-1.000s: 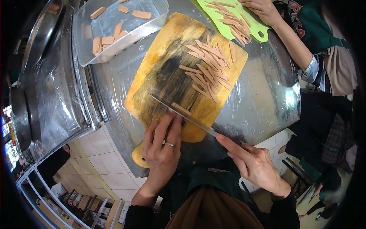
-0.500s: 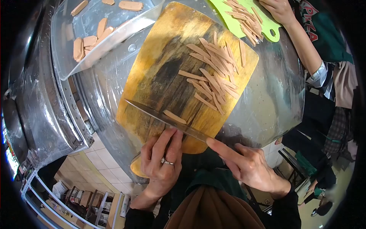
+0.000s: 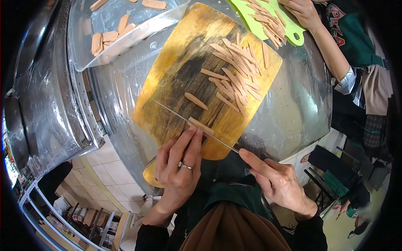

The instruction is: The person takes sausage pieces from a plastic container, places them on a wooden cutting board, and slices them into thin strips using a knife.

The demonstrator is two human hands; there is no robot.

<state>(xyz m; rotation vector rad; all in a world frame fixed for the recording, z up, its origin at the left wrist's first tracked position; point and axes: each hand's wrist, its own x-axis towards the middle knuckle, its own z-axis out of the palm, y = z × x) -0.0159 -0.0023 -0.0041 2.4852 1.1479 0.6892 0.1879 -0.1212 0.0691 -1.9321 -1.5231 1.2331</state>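
Observation:
My right hand (image 3: 279,184) grips a knife, its index finger stretched along the top near the handle. The narrow blade (image 3: 172,111) lies diagonally over a worn wooden cutting board (image 3: 161,71). My left hand (image 3: 180,164), with a ring on one finger, presses its fingertips on a pinkish-tan sausage piece (image 3: 204,126) beside the blade. How much of this piece lies under the fingers is hidden. One cut sausage strip (image 3: 196,101) rests just beyond the knife. Farther up on the right, a loose pile of sausage strips (image 3: 236,85) covers part of the board.
A clear plastic container (image 3: 125,42) with sausage slabs stands at the upper left. Upper right, a co-worker's hand (image 3: 302,13) is beside a green cutting board (image 3: 296,38) bearing more strips. Shiny plastic covers the table (image 3: 289,113). A metal rack (image 3: 46,209) stands lower left.
A cut strip now lies apart, beyond the blade. The knife is turned more edge-on, and my right hand has shifted slightly right. The view has shifted a little.

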